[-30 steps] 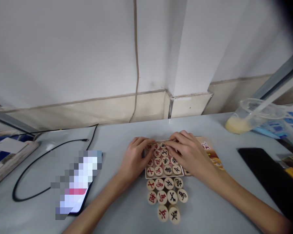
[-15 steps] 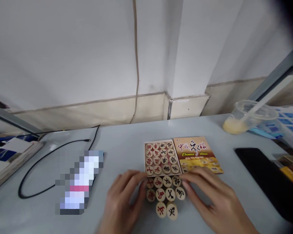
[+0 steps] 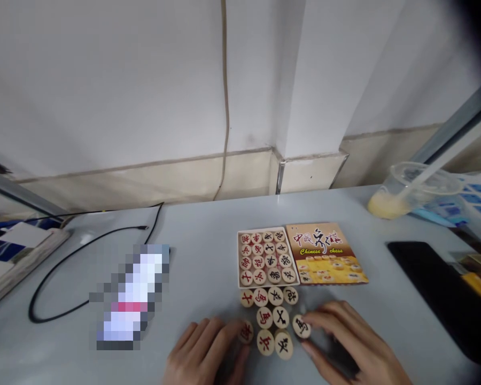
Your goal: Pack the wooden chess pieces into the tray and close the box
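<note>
A small box (image 3: 239, 260) packed with round wooden Chinese chess pieces lies on the grey table, its printed lid (image 3: 324, 253) flat beside it on the right. Several loose pieces (image 3: 275, 315) sit just in front of the box. My left hand (image 3: 204, 353) rests at the bottom, fingers curled, its fingertips touching a red-marked piece (image 3: 246, 332). My right hand (image 3: 350, 342) comes in from the lower right, thumb and forefinger pinching a black-marked piece (image 3: 301, 325).
A phone with a lit screen (image 3: 130, 297) and a looped black cable (image 3: 64, 267) lie to the left. A dark flat device (image 3: 433, 291) and a plastic cup with a straw (image 3: 409, 192) stand on the right. The wall rises behind the table.
Both hands left the box at the back and drew toward me to the loose pieces. The right hand now pinches a piece; the left touches another.
</note>
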Demonstrator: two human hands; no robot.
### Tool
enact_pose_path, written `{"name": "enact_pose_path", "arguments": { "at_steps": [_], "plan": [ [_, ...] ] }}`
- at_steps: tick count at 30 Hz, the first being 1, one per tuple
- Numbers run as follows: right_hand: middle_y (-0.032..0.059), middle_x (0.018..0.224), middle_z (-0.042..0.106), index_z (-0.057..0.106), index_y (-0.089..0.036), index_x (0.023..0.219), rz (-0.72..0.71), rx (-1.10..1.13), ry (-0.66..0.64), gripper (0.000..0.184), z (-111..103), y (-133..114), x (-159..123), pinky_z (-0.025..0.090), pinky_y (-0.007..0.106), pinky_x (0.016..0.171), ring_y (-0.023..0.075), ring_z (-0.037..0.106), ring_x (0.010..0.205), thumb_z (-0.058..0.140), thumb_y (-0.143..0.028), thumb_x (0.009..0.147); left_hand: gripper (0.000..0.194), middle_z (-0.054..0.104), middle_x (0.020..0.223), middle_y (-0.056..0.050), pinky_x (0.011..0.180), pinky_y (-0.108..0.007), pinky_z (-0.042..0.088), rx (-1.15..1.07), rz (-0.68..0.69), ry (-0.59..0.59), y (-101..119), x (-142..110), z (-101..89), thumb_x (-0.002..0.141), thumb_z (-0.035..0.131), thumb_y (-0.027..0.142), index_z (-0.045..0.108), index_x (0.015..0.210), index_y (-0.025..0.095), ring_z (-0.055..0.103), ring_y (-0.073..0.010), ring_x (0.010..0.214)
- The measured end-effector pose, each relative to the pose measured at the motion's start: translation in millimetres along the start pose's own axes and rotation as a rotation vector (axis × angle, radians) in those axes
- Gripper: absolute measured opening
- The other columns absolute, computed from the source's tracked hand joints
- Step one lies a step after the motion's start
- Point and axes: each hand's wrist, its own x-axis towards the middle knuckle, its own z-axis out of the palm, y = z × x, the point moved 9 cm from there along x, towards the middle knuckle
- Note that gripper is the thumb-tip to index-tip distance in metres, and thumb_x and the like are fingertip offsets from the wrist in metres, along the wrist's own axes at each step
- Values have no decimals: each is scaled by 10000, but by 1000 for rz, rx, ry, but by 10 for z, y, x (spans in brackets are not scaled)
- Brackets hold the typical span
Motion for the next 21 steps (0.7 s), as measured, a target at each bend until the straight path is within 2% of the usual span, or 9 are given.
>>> {"name": "enact_pose_path", "arguments": {
  "at_steps": [2,5,8,11,14,18,21],
  "plan": [
    [24,904,652,594,-236,1154,18,-7,27,256,-19,21,-4,611,222,681,147,687,801,628,-242,900,210,732,874,-57,574,-315,585,3,-53,-4,-58,-36,27,942,622,286,628,1130,194,707,-202,693],
    [26,918,650,603,-238,1111,11,-14,31,199,-31,14,16,614,241,704,154,686,829,608,-238,912,181,722,852,-34,541,-289,572,-56,-92,-27,-99,-60,62,947,611,275,625,1118,216,685,-176,643],
    [42,965,647,602,-232,1134,-1,-28,48,214,-103,5,74,601,266,739,168,674,896,613,-230,921,203,692,808,-9,536,-249,558,-152,-133,-21,-142,1,4,947,617,260,614,1147,222,664,-145,618],
    [56,1041,653,599,-227,1198,-62,-43,82,289,-216,-51,231,579,308,824,184,658,977,644,-209,912,251,669,827,6,596,-234,561,-242,-177,-19,-205,191,-80,947,632,242,607,1197,248,660,-128,656],
    [51,1077,663,608,-231,1227,-133,-50,71,319,-251,-106,500,554,334,870,185,644,1012,640,-165,917,273,673,895,-2,647,-242,555,-318,-139,3,-222,495,-123,943,651,229,612,1211,267,658,-127,716],
    [46,1061,677,628,-209,1229,-226,-73,25,279,-160,-112,831,536,352,868,183,632,989,612,-204,950,231,688,1011,-48,746,-292,562,-339,-64,7,-262,842,-13,944,651,233,645,1174,231,669,-168,884],
    [45,1063,674,643,-205,1205,-223,-74,-17,240,-46,-23,933,526,347,870,175,618,984,584,-242,975,227,689,1101,-71,860,-357,559,-325,-19,35,-316,934,79,934,664,228,658,1160,214,644,-207,1026]
  ]
}}
